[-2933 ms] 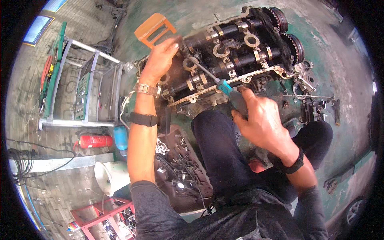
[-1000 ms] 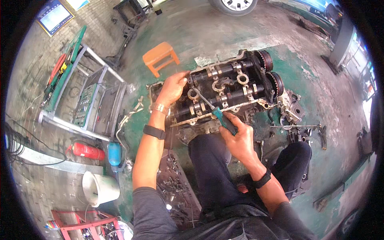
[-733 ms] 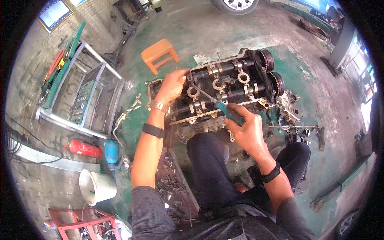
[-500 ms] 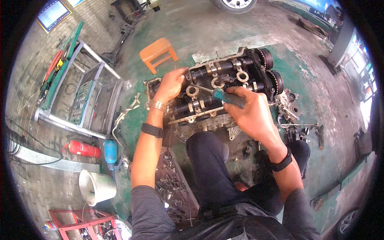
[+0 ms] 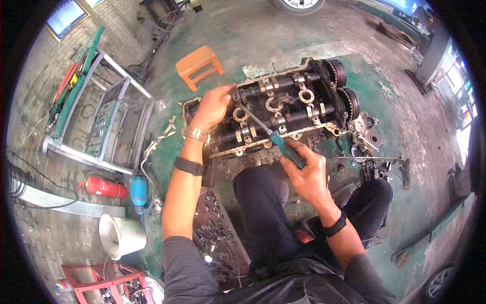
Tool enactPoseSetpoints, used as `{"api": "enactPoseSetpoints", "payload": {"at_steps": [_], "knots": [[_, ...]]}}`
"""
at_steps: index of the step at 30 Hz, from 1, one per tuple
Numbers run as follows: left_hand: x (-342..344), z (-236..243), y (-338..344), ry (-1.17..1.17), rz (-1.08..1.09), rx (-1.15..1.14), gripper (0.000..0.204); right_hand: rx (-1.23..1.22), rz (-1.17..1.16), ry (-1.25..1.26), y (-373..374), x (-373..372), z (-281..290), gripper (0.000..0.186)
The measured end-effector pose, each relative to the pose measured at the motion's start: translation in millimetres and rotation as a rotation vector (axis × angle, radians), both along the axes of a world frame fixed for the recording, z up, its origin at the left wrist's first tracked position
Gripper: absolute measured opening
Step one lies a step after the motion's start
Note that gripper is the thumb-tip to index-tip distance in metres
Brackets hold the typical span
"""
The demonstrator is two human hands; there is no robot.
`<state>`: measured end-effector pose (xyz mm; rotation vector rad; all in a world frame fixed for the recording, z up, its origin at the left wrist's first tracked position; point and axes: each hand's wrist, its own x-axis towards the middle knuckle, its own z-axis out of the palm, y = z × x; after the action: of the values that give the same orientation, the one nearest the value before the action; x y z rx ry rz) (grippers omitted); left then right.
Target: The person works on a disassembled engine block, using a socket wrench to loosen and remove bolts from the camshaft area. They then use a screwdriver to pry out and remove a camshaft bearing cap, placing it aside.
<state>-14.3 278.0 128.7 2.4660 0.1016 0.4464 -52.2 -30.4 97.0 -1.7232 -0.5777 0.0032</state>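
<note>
A cylinder head [image 5: 288, 104] with two dark camshafts and two toothed pulleys [image 5: 350, 105] at its right end lies in front of me. My right hand [image 5: 310, 177] is wrapped round the teal handle of a screwdriver [image 5: 277, 138], near the cylinder head's front edge. The screwdriver's shaft slants up and left over the camshafts, its tip close to my left fingers. Resting over the left end of the cylinder head, my left hand [image 5: 213, 107] has its fingers curled together. What they grip, if anything, is hidden.
An orange stool [image 5: 196, 63] stands behind the cylinder head. Metal parts [image 5: 365, 137] lie to its right. At left are a tool cart [image 5: 98, 109], a red fire extinguisher [image 5: 105, 187] and a white bucket [image 5: 123, 237]. A tray of bolts [image 5: 215, 228] sits beside my leg.
My right hand has moved down and toward me, with the screwdriver now slanting more steeply. The left hand has shifted only slightly at the cylinder head's left end.
</note>
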Motion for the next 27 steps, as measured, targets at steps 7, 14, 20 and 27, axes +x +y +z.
{"api": "enactPoseSetpoints", "payload": {"at_steps": [7,14,20,27], "knots": [[0,-3,2,0.005,0.012,-0.051,0.037,0.000,-0.027,-0.031,10,-10,-1,0.038],[0,-1,0,-0.029,-0.021,-0.020,0.038,0.030,-0.027,-0.094,13,-14,0,0.036],[-3,2,-4,-0.003,0.001,-0.019,0.038,-0.076,-0.040,-0.129,5,1,11,0.035],[-2,3,-2,0.035,0.001,0.036,0.038,-0.169,-0.009,-0.130,1,19,46,0.033]]}}
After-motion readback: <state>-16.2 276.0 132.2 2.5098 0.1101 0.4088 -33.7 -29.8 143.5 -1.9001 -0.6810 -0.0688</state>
